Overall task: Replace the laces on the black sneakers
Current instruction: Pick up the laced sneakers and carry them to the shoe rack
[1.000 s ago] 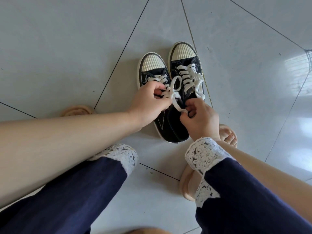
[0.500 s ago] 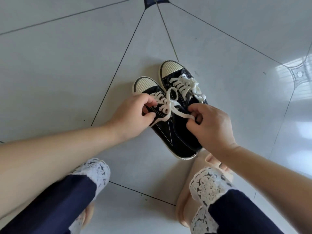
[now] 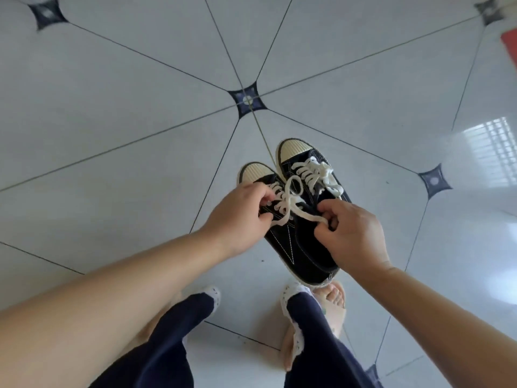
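Black sneakers (image 3: pixel 296 247) sit side by side on the tiled floor (image 3: pixel 134 191); with fingers of the left hand (image 3: pixel 237 217) pinching the white lace (image 3: pixel 306 216) at the knot and those of the right hand (image 3: pixel 354 233) pinching its loose end, draw both outward evenly.

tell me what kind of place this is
Likely a room in a home: a glossy pale tiled floor with dark diamond insets, a barred window's reflection on the tiles, and a worn beige slipper near the black sneakers.
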The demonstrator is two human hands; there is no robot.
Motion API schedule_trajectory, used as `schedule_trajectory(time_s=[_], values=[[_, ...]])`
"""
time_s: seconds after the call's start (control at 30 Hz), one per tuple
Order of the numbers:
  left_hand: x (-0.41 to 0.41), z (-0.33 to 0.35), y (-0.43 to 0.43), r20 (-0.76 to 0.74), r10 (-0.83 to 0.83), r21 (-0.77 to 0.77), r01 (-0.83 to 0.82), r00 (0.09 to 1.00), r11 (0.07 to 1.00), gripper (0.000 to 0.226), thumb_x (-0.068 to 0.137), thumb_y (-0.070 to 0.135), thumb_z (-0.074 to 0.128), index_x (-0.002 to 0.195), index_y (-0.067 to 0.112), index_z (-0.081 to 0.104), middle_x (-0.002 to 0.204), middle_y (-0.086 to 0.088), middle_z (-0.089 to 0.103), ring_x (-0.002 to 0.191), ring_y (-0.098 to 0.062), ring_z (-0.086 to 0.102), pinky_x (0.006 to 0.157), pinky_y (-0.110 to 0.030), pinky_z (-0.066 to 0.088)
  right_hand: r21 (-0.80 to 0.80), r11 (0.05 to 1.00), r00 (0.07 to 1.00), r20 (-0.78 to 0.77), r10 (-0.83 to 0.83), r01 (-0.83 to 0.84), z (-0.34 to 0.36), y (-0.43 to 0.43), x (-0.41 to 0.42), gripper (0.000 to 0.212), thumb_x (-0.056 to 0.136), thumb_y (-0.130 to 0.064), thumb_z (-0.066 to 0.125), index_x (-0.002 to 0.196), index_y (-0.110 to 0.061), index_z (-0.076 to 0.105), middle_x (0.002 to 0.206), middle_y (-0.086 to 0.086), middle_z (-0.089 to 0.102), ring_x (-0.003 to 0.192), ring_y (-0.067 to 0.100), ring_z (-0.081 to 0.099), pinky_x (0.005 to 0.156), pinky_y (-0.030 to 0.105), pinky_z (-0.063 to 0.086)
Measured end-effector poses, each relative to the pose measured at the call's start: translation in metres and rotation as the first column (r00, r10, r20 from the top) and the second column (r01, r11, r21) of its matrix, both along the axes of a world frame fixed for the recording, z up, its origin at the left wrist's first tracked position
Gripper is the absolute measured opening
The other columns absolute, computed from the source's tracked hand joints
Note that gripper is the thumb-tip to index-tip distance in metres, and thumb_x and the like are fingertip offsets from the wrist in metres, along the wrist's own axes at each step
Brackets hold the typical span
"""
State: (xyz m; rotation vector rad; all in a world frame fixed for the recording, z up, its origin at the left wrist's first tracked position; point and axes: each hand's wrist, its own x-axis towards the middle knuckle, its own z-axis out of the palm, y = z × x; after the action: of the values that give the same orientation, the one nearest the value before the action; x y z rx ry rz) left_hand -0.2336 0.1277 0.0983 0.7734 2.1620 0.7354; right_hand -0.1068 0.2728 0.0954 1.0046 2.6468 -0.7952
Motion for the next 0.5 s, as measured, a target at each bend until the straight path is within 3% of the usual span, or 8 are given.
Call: schedule_trajectory(time_s=[0.1, 0.23, 0.37, 0.5], values=[[-0.002, 0.064, 0.005, 0.001, 0.039, 0.017, -0.039, 0.999, 0.999, 0.027, 0.086, 0.014, 0.057, 0.113, 0.017, 0.055, 0.101, 0.012, 0.044, 0.089, -0.001, 0.045, 0.075, -0.011, 0.035, -0.011, 1.0, 1.0, -0.001, -0.012, 0.012, 0.061, 0.008, -0.004, 0.025, 0.073, -0.017, 0.06, 0.097, -0.025, 0.067, 0.072, -0.012, 0.055, 0.069, 0.01, 0.049, 0.055, 0.01, 0.03], [-0.01, 0.163, 0.012, -0.023, 0.067, 0.003, -0.067, 0.998, 0.998, 0.028, 0.088, 0.016, 0.056, 0.115, 0.019, 0.053, 0.106, 0.01, 0.046, 0.093, -0.003, 0.047, 0.08, -0.016, 0.041, -0.033, 0.999, 0.999, -0.023, -0.031, 0.03, 0.158, 0.02, -0.005, 0.022, 0.073, -0.017, 0.061, 0.091, -0.027, 0.066, 0.069, -0.015, 0.055, 0.064, 0.004, 0.048, 0.052, 0.011, 0.031], [-0.018, 0.276, 0.027, -0.054, 0.133, 0.02, -0.132, 0.99, 0.991, 0.028, 0.087, 0.015, 0.057, 0.115, 0.019, 0.053, 0.105, 0.007, 0.051, 0.088, -0.003, 0.05, 0.074, -0.012, 0.04, -0.029, 0.999, 0.999, -0.031, -0.036, 0.035, 0.268, 0.039, 0.0, 0.02, 0.072, -0.019, 0.062, 0.088, -0.031, 0.064, 0.067, -0.019, 0.051, 0.062, -0.003, 0.046, 0.049, 0.01, 0.027], [-0.02, 0.391, 0.042, -0.106, 0.141, 0.05, -0.137, 0.984, 0.989, 0.025, 0.086, 0.017, 0.058, 0.111, 0.021, 0.054, 0.099, 0.009, 0.052, 0.086, -0.004, 0.05, 0.076, -0.018, 0.043, -0.006, 0.998, 0.996, -0.055, -0.063, 0.063, 0.382, 0.064, 0.012, 0.021, 0.071, -0.018, 0.063, 0.086, -0.032, 0.063, 0.067, -0.019, 0.052, 0.065, 0.003, 0.049, 0.052, 0.008, 0.026]])
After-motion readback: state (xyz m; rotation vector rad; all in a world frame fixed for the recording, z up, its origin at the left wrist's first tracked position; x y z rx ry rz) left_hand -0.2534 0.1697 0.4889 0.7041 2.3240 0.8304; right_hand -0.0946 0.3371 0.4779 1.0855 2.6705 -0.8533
